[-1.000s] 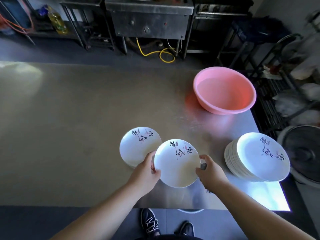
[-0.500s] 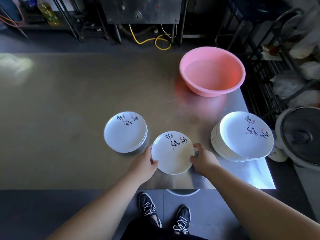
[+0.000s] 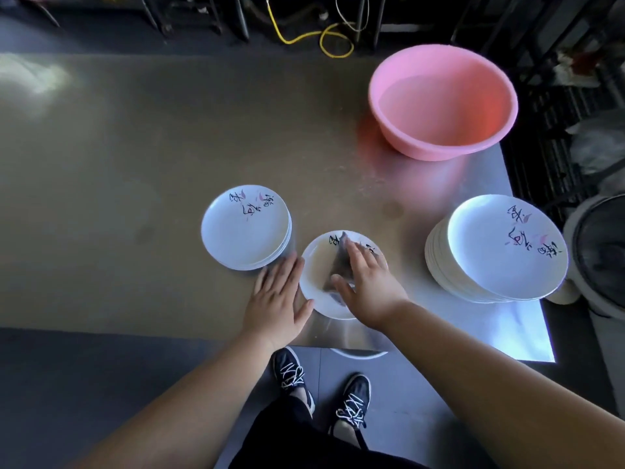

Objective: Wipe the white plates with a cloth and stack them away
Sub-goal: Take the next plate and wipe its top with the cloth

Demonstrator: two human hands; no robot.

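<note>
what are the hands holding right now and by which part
Nothing is gripped. The right hand presses a grey cloth flat onto the middle plate; the left hand lies open against its left rim.

You've set the plate (image 3: 316, 286) flat on the table (image 3: 135, 198); your left hand (image 3: 277, 301) has flattened beside its rim, and your right hand (image 3: 368, 287) now presses a grey cloth (image 3: 338, 264) onto it.

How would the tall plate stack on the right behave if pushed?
Probably heavy: the right stack holds many plates. It may slide on the smooth metal table. Standing near the edge, its top plates could slip off.
</note>
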